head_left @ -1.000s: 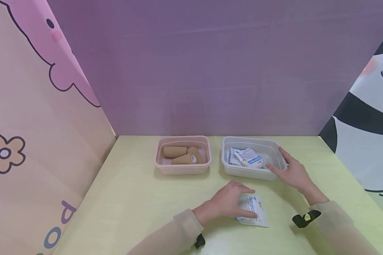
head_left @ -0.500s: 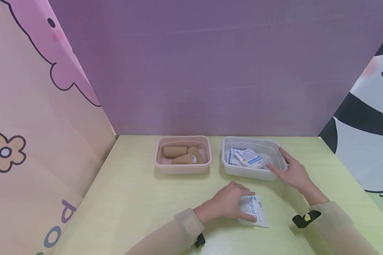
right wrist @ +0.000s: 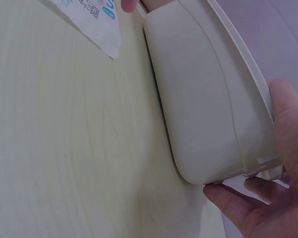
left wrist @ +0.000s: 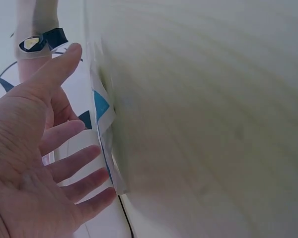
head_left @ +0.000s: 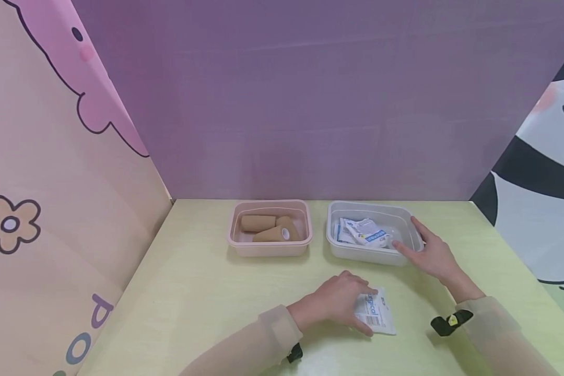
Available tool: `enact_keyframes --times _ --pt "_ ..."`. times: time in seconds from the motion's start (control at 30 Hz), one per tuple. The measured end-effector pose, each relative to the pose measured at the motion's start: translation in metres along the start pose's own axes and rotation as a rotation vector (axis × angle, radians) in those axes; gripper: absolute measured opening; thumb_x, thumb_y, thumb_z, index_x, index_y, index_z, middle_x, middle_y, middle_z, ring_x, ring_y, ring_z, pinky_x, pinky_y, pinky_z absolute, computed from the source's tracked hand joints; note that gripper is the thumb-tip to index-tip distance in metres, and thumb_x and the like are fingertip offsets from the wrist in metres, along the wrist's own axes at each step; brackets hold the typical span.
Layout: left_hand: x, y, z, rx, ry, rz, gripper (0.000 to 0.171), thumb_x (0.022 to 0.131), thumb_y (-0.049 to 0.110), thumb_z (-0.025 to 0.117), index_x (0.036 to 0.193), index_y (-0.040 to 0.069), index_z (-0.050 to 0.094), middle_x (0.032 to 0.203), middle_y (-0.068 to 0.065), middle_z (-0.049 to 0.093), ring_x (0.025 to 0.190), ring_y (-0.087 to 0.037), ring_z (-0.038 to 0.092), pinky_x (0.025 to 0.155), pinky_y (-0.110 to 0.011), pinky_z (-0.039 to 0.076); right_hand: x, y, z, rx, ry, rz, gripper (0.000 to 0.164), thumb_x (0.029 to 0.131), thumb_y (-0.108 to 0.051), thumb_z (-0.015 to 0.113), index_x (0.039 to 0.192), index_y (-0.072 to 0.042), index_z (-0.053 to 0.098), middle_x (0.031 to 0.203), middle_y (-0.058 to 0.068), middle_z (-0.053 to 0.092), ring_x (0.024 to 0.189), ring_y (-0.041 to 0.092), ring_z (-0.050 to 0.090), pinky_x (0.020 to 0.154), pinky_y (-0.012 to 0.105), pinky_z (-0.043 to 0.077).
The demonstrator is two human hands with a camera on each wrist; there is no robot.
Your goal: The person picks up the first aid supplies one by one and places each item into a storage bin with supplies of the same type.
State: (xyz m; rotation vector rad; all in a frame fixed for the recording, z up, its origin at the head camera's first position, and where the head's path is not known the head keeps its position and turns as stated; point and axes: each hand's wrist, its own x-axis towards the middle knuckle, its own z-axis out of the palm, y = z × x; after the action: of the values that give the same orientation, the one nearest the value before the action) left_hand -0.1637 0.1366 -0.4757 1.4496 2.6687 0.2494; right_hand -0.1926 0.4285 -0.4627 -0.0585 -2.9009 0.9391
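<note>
A flat white packet (head_left: pixel 378 312) with blue "Surgical" lettering lies on the table, partly covered by my left hand (head_left: pixel 336 303). Thumb and fingers of that hand are spread over the packet, and the left wrist view shows them extended beside its edge, not closed round it. My right hand (head_left: pixel 431 253) grips the right end of a white plastic box (head_left: pixel 368 254). Its thumb lies over the rim while the fingers (right wrist: pixel 231 203) press the outer wall. Inside the box are a few similar white-and-blue packets (head_left: pixel 364 232).
Left of the white box stands a pink plastic box (head_left: pixel 269 250) holding several tan bandage rolls (head_left: pixel 258 223). Both sit toward the back of the pale yellow table (head_left: pixel 192 292). A purple panel (head_left: pixel 282 104) rises behind, with printed panels at either side.
My left hand has shifted slightly toward me over the packet, its thumb now lower and the spread wider. The right hand and both boxes stay put.
</note>
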Motion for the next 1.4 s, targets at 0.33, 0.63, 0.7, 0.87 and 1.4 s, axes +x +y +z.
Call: enact_keyframes --times 0.33,0.63,0.7,0.87,1.4 --pt "0.001 0.001 0.002 0.008 -0.065 -0.027 0.085 0.073 0.068 0.09 0.147 0.036 0.064 0.152 0.01 0.061 0.131 -0.01 0.056 0.106 -0.022 0.049 -0.001 0.0 0.001 0.007 -0.003 0.002 0.104 0.102 -0.055 0.064 0.17 -0.004 0.005 0.163 0.045 0.027 0.145 0.069 0.034 0.11 0.081 0.036" --pt "0.002 0.002 -0.001 0.004 -0.081 -0.033 0.08 0.073 0.061 0.094 0.143 0.035 0.067 0.15 0.011 0.062 0.127 -0.008 0.056 0.104 -0.019 0.048 0.0 0.0 0.002 0.003 0.002 -0.002 0.103 0.103 -0.055 0.063 0.171 -0.004 0.006 0.164 0.044 0.026 0.145 0.069 0.033 0.11 0.081 0.036" --pt "0.002 0.001 -0.002 0.007 -0.084 -0.032 0.079 0.073 0.059 0.094 0.143 0.035 0.067 0.149 0.011 0.063 0.126 -0.007 0.056 0.104 -0.019 0.048 0.001 0.001 0.002 0.002 -0.001 0.002 0.103 0.103 -0.056 0.063 0.171 -0.005 0.005 0.164 0.044 0.026 0.145 0.069 0.032 0.11 0.082 0.036" --pt "0.003 -0.001 -0.009 0.002 -0.075 -0.027 0.078 0.074 0.056 0.095 0.143 0.034 0.067 0.147 0.011 0.064 0.129 -0.008 0.057 0.108 -0.022 0.048 0.001 0.001 0.002 0.007 -0.007 0.007 0.104 0.103 -0.056 0.063 0.171 -0.005 0.004 0.164 0.044 0.025 0.146 0.069 0.031 0.111 0.082 0.035" --pt "0.009 -0.012 -0.036 -0.015 0.146 -0.003 0.078 0.076 0.057 0.092 0.145 0.031 0.067 0.152 0.005 0.063 0.142 -0.015 0.056 0.117 -0.023 0.044 0.003 0.005 0.004 -0.008 0.022 -0.018 0.102 0.102 -0.054 0.064 0.17 -0.003 0.008 0.16 0.046 0.032 0.142 0.068 0.039 0.107 0.08 0.041"
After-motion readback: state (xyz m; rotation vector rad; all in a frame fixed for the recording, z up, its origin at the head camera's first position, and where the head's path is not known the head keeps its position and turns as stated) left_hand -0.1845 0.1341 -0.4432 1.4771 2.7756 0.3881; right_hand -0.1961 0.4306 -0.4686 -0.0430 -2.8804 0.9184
